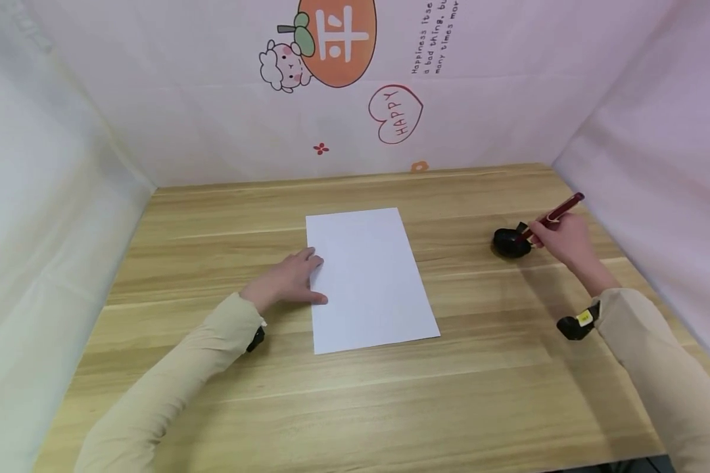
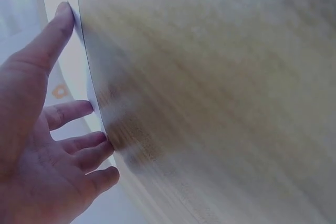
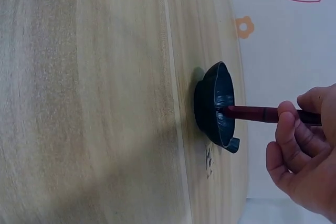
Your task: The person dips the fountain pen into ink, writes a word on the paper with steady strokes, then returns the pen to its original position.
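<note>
A white sheet of paper (image 1: 369,282) lies on the wooden table. My left hand (image 1: 288,276) rests at its left edge, fingers spread, with thumb and fingertips on the paper; the left wrist view shows the same hand (image 2: 37,135) along the sheet's edge. Over on the right, my right hand (image 1: 568,240) pinches a dark red writing brush (image 1: 564,207) by its shaft, tilted. The brush's lower end is inside a small black ink dish (image 1: 507,244), its tip hidden there. In the right wrist view the dish (image 3: 206,108) has a leaf-like rim with a small stub.
Behind the wooden table (image 1: 213,263) hangs a white cloth (image 1: 183,118) printed with a cartoon, a heart and words. More white cloth borders both sides. Small black wrist cameras sit at both cuffs. Dark marks (image 3: 209,161) show on the table beside the dish.
</note>
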`<state>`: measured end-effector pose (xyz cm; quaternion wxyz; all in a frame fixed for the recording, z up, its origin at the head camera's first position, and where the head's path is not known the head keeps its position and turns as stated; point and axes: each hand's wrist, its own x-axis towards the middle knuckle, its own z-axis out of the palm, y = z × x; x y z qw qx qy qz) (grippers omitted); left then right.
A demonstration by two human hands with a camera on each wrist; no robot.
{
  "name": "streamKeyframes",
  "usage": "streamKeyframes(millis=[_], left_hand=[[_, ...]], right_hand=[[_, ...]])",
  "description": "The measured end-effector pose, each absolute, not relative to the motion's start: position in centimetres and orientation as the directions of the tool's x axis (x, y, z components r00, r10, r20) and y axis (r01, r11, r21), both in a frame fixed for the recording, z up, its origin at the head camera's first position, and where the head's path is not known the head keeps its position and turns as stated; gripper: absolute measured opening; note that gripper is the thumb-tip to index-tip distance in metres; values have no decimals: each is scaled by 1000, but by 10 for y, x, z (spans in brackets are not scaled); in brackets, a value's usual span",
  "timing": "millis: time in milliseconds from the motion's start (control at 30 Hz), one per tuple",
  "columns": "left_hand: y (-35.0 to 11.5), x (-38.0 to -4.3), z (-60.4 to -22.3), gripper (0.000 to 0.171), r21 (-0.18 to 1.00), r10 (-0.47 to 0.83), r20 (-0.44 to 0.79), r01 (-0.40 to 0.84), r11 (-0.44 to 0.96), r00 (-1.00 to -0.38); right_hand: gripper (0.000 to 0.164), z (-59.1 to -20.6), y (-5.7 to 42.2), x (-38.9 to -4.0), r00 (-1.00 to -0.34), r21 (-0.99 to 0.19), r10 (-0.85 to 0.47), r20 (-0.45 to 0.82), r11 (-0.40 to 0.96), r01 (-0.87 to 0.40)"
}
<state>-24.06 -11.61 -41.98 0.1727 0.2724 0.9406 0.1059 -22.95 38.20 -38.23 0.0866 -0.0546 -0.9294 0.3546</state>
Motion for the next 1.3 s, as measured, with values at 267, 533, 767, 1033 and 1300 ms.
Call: streamKeyframes(millis=[267, 533, 767, 1033, 1300], left_hand=[[-106, -238, -417, 87, 267, 562, -301, 498, 825, -770], [-92, -235, -420, 85, 285, 593, -297, 523, 803, -748], [-85, -232, -418, 82, 292, 603, -285, 532, 795, -745], [-85, -233, -420, 82, 293, 601, -279, 530, 796, -749], [-85, -235, -423, 85, 295, 584, -287, 510, 808, -760]], right_hand=[[36, -380, 370, -236, -963, -606, 185, 196, 795, 29], [32, -367, 328, -249, -952, -676, 215, 219, 737, 11], [30, -368, 278, -267, -970, -794, 163, 178, 607, -43], [18, -384, 212, -292, -986, -886, 122, 116, 462, -47], [18, -394, 157, -302, -993, -901, 45, 109, 427, -79]])
